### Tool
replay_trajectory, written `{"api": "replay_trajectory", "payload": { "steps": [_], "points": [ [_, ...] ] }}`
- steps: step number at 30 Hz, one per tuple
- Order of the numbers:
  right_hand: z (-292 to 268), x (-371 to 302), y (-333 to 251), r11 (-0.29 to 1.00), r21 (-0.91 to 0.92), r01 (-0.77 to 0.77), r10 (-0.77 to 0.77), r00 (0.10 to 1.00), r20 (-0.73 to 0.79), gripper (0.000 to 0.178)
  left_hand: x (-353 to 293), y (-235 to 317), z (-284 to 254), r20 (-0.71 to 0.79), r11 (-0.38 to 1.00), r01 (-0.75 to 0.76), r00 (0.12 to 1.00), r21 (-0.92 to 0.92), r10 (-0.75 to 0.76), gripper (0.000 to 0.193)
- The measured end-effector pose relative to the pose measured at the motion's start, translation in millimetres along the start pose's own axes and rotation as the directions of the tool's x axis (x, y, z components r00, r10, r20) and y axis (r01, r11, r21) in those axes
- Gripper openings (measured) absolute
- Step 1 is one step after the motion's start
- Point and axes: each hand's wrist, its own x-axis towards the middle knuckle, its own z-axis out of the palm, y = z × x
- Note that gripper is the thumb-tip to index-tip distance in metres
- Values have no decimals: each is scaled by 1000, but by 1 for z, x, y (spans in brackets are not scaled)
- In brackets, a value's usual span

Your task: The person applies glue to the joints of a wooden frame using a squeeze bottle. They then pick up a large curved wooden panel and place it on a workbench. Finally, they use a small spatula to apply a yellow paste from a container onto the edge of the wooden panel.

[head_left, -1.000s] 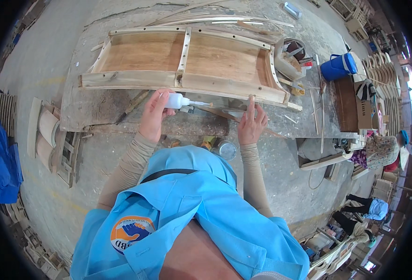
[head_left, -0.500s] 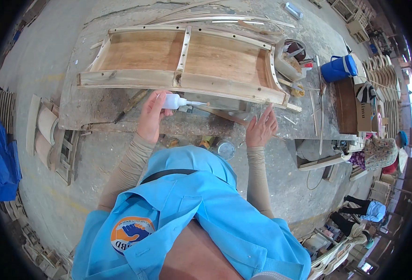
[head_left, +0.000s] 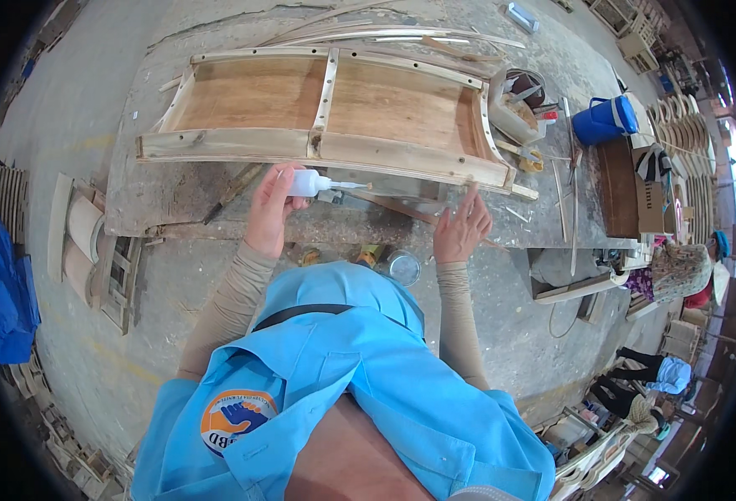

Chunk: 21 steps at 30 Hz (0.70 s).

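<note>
My left hand (head_left: 271, 209) is closed round a white squeeze bottle (head_left: 305, 183). Its thin nozzle (head_left: 347, 184) points right, just below the near rail of a wooden frame (head_left: 401, 159). That frame has two compartments with brown panels, and dark holes run along its rails. My right hand (head_left: 461, 230) has its fingers apart and holds nothing I can see. Its index fingertip reaches up to the frame's near edge, close to the right corner; whether it touches the wood I cannot tell.
The worktable (head_left: 176, 196) carries wood strips (head_left: 385, 32) behind the frame. Right of it stand a tub of odds and ends (head_left: 514, 113), a blue jug (head_left: 605, 122) and a cardboard box (head_left: 652, 196). A clear jar (head_left: 403, 267) stands below the table's near edge. Other people (head_left: 667, 376) are at far right.
My right hand has shifted slightly left, its index finger still raised toward the frame's edge. The bottle in my left hand has hardly moved.
</note>
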Motion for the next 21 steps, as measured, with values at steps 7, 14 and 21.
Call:
{"api": "replay_trajectory", "payload": {
  "steps": [7, 14, 21],
  "points": [
    [-1, 2, -3, 1000, 4, -19, 19, 1000, -8, 77, -1, -2, -4, 28, 1000, -7, 1000, 3, 7, 28],
    [-2, -6, -24, 985, 4, 173, -173, 985, 26, 70, -8, 0, -13, 24, 1000, -12, 1000, -18, 13, 28],
    [4, -2, -24, 981, -106, 164, -163, 986, 17, 67, -23, 4, -28, 6, 998, -39, 999, -49, 39, 26]
  ]
}}
